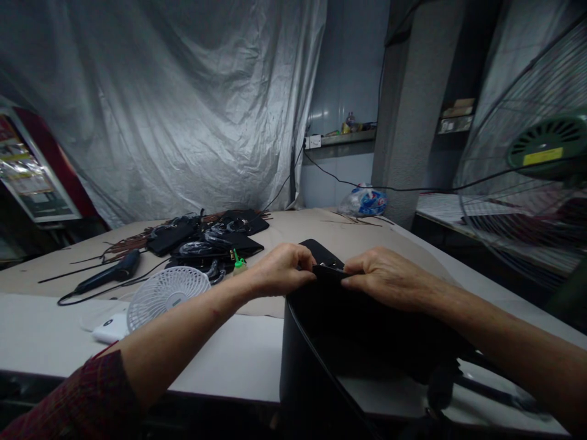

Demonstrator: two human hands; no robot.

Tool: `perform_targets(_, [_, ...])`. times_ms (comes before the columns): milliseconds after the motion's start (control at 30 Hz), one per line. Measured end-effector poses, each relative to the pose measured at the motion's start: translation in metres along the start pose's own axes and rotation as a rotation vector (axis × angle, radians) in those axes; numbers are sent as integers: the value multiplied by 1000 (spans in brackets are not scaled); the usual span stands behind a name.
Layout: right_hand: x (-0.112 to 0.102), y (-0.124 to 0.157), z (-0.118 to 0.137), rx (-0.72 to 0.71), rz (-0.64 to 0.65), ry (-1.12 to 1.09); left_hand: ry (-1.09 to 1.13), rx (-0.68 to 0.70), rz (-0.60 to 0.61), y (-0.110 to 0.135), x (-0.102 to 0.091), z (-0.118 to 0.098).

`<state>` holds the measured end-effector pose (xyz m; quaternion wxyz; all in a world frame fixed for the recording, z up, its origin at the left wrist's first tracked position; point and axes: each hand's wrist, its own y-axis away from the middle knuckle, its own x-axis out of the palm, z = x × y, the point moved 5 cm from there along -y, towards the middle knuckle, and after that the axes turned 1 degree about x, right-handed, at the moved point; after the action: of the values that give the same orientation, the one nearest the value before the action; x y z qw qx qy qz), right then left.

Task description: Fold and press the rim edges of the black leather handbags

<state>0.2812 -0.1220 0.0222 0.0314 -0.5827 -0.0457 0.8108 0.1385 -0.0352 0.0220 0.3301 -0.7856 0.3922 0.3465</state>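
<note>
A black bag [300, 379] stands open-topped at the table's front edge, with a thin piped line along its rim. My left hand [290, 269] pinches its far rim between thumb and fingers. A short way to the right, my right hand [389, 278] pinches the same rim. Just beyond my fingers, a black flap [321, 253] with small shiny metal bits lies over the table; whether it joins the bag I cannot tell. Dark inside, the bag shows little detail. Under my right forearm is a black strap [440, 388], partly hidden.
Left of me on the table [238, 351] stand a small white fan [169, 299] and a dark corded hand tool [110, 273]. Behind them lie black bags [229, 244] with plastic-wrapped parts, brown strips [132, 241] and a green-capped bottle [239, 264]. A large fan [541, 146] stands at right.
</note>
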Motion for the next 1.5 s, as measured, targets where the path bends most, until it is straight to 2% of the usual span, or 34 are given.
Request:
perform_targets(100, [2, 1, 1, -30, 13, -21, 126, -104, 7, -1, 4, 12])
perform_targets(300, [3, 2, 2, -36, -1, -30, 95, -92, -44, 0, 3, 19])
perform_targets(567, [1, 2, 3, -34, 6, -3, -12, -73, -9, 1, 0, 12])
perform_targets(767, [2, 2, 4, -49, -2, -14, -152, 19, -82, -3, -1, 4])
perform_targets(1100, [3, 2, 5, -50, -5, 44, -284, 50, -155, -4, 0, -4])
perform_targets(1333, [3, -16, 15, -73, -57, 246, -252, 37, -127, -10, 2, 1])
perform_targets(1433, [4, -23, 22, -125, -63, 286, -195, 24, -73, -8, 1, 3])
perform_targets(1500, [1, -23, 24, -105, -87, 280, -141, -7, -34, -4, -4, 1])
